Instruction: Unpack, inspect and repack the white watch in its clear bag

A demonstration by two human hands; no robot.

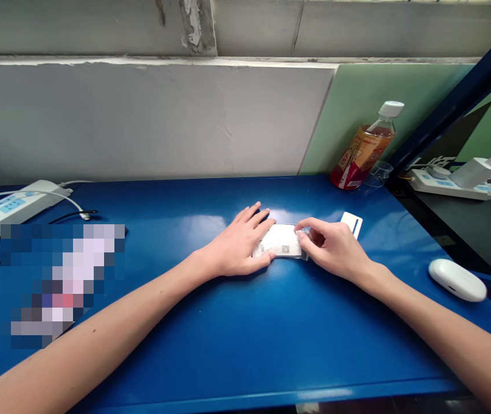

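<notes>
The white packet [286, 237], printed with a small square code, lies on the blue table [237, 333] between the two hands. The left hand [243, 241] is spread flat, pressed over the packet's left side, while the right hand [336, 247] pinches its right edge between thumb and forefinger. A white card [353, 223] lies just behind the right hand.

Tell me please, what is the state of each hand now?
Left hand: open and spread, resting on the white packet.
Right hand: closed, thumb and forefinger pinching the packet's right end.
</notes>
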